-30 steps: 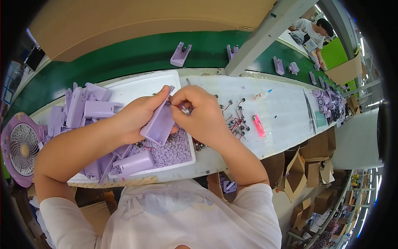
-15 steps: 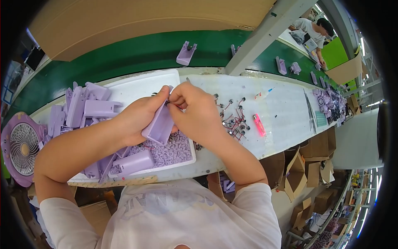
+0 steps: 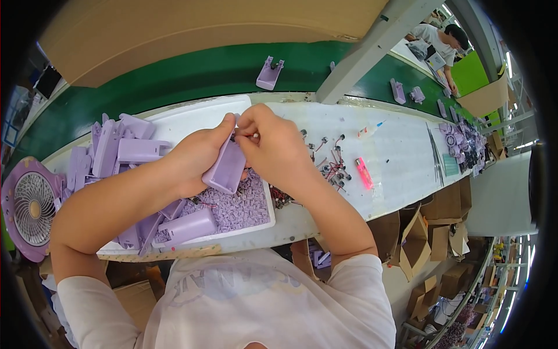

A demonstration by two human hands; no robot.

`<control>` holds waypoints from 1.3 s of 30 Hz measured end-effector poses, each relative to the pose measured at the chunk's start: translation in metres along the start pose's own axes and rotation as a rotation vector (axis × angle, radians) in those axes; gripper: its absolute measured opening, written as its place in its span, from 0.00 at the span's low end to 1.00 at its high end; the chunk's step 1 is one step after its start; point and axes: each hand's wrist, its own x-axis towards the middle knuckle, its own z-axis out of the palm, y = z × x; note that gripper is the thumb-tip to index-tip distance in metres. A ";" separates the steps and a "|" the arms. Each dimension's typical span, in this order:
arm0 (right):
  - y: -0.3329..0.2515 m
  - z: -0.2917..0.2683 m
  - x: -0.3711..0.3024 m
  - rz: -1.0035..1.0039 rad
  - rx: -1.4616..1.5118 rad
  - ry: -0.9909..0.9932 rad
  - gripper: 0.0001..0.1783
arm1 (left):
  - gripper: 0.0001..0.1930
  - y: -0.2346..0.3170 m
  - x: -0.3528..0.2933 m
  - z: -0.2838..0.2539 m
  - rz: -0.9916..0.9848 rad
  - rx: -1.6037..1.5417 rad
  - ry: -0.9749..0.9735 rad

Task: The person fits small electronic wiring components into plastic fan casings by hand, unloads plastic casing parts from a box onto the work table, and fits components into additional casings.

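My left hand is wrapped round a lilac plastic housing, an open-sided shell held tilted over a white foam tray. At the housing's far end, my right hand is closed in a pinch. A small dark part shows near those fingertips, too covered to name. Many tiny lilac plastic pieces fill the tray beneath. To the right of my right hand lie several small motors with red and black wires.
More lilac housings are heaped at the left beside a lilac fan. A pink lighter and a small glue bottle lie on the white table. Beyond runs a green conveyor belt carrying lilac housings. A grey post rises there; a person works farther off.
The housing in my left hand has tilted slightly and shifted a little right. My right fingers still pinch at its far end. Housings on the belt have moved right.
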 end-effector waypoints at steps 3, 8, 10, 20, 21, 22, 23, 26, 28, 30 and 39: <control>-0.001 0.005 -0.002 -0.036 -0.035 0.021 0.10 | 0.27 -0.002 0.001 0.001 0.027 -0.011 0.031; 0.005 0.012 0.001 -0.048 -0.094 0.041 0.09 | 0.27 0.000 0.010 -0.002 0.040 0.034 0.063; 0.007 0.008 0.008 -0.039 -0.101 0.036 0.09 | 0.27 0.004 0.013 -0.003 0.033 0.052 0.087; 0.038 -0.011 0.048 0.116 0.071 -0.158 0.12 | 0.26 0.035 0.059 -0.022 0.042 -0.022 0.026; 0.039 -0.016 0.048 0.064 -0.010 -0.182 0.13 | 0.26 0.039 0.066 -0.029 0.047 -0.028 0.040; 0.038 -0.022 0.043 0.043 -0.082 -0.102 0.14 | 0.25 0.046 0.075 -0.036 0.057 -0.017 0.047; 0.035 -0.028 0.038 -0.002 -0.170 -0.044 0.14 | 0.25 0.054 0.088 -0.044 0.062 -0.006 0.050; 0.009 -0.016 0.012 -0.048 -0.177 -0.217 0.14 | 0.23 0.080 0.120 -0.055 0.129 0.159 0.222; -0.018 0.017 -0.008 -0.093 -0.089 -0.575 0.16 | 0.22 0.090 0.166 -0.099 0.216 0.200 0.317; -0.013 0.049 -0.036 -0.369 -0.111 -0.624 0.18 | 0.22 0.095 0.193 -0.106 0.289 0.261 0.371; -0.014 0.065 -0.049 -0.534 -0.215 -0.552 0.20 | 0.22 0.094 0.168 -0.093 0.356 1.149 0.817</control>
